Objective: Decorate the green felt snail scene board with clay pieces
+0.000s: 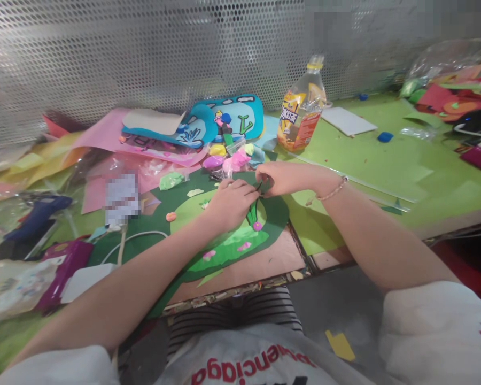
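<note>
A dark green felt board (276,214) with a light green patch (228,248) and small pink flower shapes lies on the table before me. Both hands meet above its upper part. My left hand (230,203) is curled, its fingertips pinching a small dark green piece (262,187). My right hand (282,178), with a bracelet at the wrist, pinches the same piece from the other side. A thin green stem shape (251,214) sits just beneath the hands. What exactly the piece is stays partly hidden by my fingers.
A tilted drink bottle (302,115) stands behind the hands. Blue felt craft pieces (224,123), pink and yellow sheets (104,139) and small bags of clay bits (228,155) crowd the back left. A blue glue gun (38,214) and white cable (132,238) lie left. Bagged craft scraps (452,85) sit far right.
</note>
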The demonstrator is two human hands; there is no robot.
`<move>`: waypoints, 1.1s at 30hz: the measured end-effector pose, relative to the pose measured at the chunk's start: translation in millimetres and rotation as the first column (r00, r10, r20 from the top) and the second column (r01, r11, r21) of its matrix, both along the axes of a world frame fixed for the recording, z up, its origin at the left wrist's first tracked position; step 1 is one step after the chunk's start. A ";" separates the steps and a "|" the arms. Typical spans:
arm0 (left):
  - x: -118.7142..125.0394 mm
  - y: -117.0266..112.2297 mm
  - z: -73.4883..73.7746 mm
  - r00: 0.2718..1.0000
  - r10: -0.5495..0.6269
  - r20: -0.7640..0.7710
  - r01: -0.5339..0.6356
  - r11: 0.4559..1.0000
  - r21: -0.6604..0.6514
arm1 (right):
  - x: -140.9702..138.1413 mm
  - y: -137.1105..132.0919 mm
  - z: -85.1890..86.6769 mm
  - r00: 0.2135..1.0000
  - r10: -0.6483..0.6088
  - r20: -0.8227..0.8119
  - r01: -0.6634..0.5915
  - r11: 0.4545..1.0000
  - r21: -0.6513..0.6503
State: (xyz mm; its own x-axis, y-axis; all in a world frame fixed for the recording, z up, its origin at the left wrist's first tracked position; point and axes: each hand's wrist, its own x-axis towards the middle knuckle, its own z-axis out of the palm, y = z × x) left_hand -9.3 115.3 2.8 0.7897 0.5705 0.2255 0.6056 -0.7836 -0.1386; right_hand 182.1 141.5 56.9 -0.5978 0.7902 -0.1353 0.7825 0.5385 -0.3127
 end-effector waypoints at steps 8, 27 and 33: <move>0.3 1.7 -2.8 1.000 -0.023 0.006 0.023 1.000 0.005 | -0.1 3.4 -5.3 0.998 0.008 0.063 -0.005 0.999 -0.039; 0.4 0.0 0.4 0.999 -0.020 0.047 0.021 0.999 -0.035 | 0.7 7.8 -14.6 0.992 0.012 0.123 -0.007 0.999 -0.037; -0.6 -0.6 1.9 0.999 -0.015 0.041 0.018 0.997 -0.077 | -0.3 5.5 -14.4 0.992 -0.011 0.129 0.020 0.998 -0.067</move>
State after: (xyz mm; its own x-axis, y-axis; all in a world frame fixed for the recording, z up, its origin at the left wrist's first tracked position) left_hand -10.0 114.7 4.8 0.7901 0.5747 0.2134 0.5967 -0.8007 -0.0529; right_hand 181.7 147.0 42.5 -0.5594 0.7858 -0.2637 0.8268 0.5067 -0.2443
